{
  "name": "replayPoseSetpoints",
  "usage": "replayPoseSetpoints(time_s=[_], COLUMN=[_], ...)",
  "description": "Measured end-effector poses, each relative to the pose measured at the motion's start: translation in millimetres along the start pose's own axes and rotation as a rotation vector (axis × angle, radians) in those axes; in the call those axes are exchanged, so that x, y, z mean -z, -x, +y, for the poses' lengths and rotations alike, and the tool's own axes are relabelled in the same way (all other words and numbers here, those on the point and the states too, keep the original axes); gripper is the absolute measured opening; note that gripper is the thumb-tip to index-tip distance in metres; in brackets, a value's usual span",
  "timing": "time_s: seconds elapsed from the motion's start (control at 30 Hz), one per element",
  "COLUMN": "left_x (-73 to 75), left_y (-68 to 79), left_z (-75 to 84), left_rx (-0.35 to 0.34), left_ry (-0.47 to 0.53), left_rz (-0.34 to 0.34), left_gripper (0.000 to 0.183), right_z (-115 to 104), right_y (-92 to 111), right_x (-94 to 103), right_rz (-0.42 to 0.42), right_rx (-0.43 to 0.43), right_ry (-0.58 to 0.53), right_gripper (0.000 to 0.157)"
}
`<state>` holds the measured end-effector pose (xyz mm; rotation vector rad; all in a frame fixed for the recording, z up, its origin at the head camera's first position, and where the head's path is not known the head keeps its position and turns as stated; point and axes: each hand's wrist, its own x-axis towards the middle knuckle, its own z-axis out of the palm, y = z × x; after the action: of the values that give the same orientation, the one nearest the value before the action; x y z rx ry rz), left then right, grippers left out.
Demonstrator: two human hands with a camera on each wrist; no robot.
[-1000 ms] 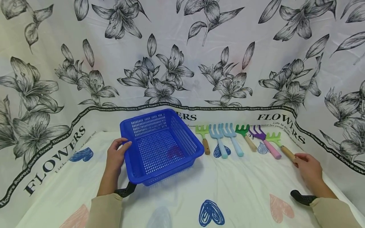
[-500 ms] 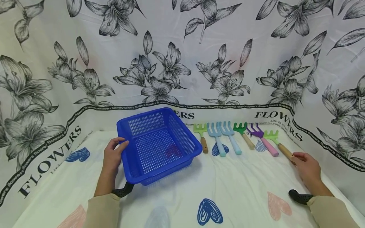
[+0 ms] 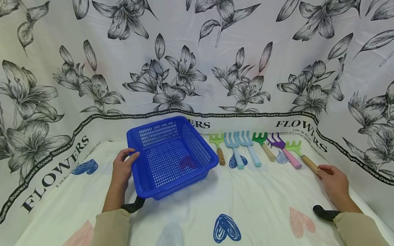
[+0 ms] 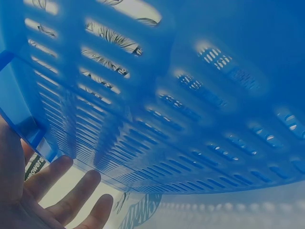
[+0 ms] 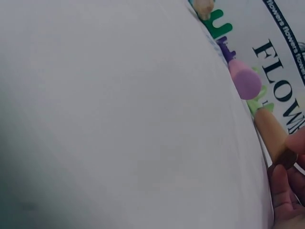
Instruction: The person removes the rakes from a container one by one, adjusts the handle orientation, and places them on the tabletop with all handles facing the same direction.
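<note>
My left hand (image 3: 120, 171) grips the left rim of a blue plastic basket (image 3: 198, 145), thumb over the edge. The basket tilts toward me, and its slotted underside (image 4: 138, 100) fills the left wrist view with several fingers spread below it. At the far right my right hand (image 3: 335, 184) pinches the end of the wooden handle of a light green hand rake (image 3: 309, 165), whose tines point away. In the right wrist view, thumb and fingers close round that handle (image 5: 271, 131). Just left of it lies a purple hand rake (image 3: 286, 150) with a pink handle.
Farther left in the row lie a dark green rake (image 3: 264, 147) with a wooden handle, two light blue hand rakes (image 3: 235, 152), and a light green rake (image 3: 220, 150) beside the basket. A white heart-print cloth (image 3: 261, 205) covers the table; a floral curtain (image 3: 209, 85) hangs behind.
</note>
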<state>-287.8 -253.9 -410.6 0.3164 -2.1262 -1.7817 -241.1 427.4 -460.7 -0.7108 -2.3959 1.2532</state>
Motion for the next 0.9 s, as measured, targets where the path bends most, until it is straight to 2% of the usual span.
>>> replayPoseSetpoints(time_s=[0.17,0.4,0.6,0.8,0.9], left_x=[4.8,2.6,-3.8,-2.7,-2.4], left_y=[1.2,3.7,2.6,-1.0,-2.4], left_z=[1.8,2.0,6.0,6.1,3.3], left_rx=[0.012,0.023,0.034,0.024,-0.019], left_ry=[-0.005,-0.001,-0.019,-0.034,-0.056], left_rz=[-0.005,0.001,-0.022,-0.027,-0.006], left_gripper=[0.043,0.041,0.041,0.043,0.046], right_z=[-3,-3,-2,-6,-9], right_y=[0,0,3,4,4], right_x=[-4.2,-0.8,3.8,11.6,19.5], right_rz=[0.001,0.011,0.041,-0.062,-0.143], right_rx=[-0.004,0.019,-0.03,-0.116,-0.091], right_ry=[0.016,0.079,0.087,0.022,0.055], right_gripper=[0.04,0.04,0.04,0.05,0.058])
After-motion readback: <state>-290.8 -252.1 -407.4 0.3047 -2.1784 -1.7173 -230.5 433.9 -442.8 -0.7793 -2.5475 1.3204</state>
